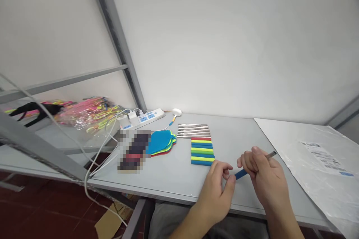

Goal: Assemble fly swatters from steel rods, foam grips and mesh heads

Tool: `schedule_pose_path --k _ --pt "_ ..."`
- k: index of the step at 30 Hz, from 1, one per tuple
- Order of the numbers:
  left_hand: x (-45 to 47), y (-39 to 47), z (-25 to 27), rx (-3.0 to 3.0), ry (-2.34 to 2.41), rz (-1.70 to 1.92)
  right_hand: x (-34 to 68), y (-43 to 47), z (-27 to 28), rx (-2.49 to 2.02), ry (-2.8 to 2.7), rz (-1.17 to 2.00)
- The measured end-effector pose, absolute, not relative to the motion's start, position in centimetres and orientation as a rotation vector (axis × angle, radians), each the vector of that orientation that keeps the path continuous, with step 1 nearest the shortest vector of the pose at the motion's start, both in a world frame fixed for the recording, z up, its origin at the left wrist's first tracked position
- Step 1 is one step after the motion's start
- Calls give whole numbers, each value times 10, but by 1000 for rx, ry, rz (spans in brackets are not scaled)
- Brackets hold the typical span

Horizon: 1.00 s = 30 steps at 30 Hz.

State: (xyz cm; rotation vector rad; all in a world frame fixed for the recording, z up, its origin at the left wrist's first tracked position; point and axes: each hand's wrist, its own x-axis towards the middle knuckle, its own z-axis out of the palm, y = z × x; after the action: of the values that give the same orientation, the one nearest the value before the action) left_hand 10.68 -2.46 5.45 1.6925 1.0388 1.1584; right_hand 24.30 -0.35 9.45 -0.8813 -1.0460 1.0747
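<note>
A blue handle tube [240, 174] slants between my two hands, low over the near part of the table. My right hand [265, 175] is closed around it, and the end of a grey metal rod [271, 154] sticks out above that fist. How far rod and tube overlap is hidden by my fingers. My left hand [214, 190] is curled at the tube's lower end, thumb against it. Just beyond that hand lies a row of several red, yellow, green and blue tubes [202, 150]. Behind them several shiny metal rods [193, 130] lie side by side.
Flat blue, yellow and red mesh pieces [161, 141] are stacked to the left, beside a pixelated object [134, 153]. A white power strip [148, 117] with cables stands behind. White plastic sheeting [303, 157] covers the right side. Bagged colourful cords [89, 114] lie beyond the metal frame [117, 37].
</note>
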Motion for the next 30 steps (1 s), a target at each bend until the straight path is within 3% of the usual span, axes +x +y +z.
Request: schedule_pose_path --k 4,8,12,17,21,30 --pt "92 -37 68 1541 944 1281 200 -4 110 -768 -1105 1335" --pt "56 -39 71 1225 962 1324 146 4 121 -843 -1500 1241" --pt "3 -31 64 857 965 1476 102 30 117 -817 -1955 1000" --pt "-42 -24 59 627 922 1791 58 81 82 -812 -2456 343" --pt "-43 -21 52 719 1044 1714 43 99 57 -713 -2765 -155" --pt "-33 -20 45 809 1089 1478 68 95 61 -521 -2724 -454"
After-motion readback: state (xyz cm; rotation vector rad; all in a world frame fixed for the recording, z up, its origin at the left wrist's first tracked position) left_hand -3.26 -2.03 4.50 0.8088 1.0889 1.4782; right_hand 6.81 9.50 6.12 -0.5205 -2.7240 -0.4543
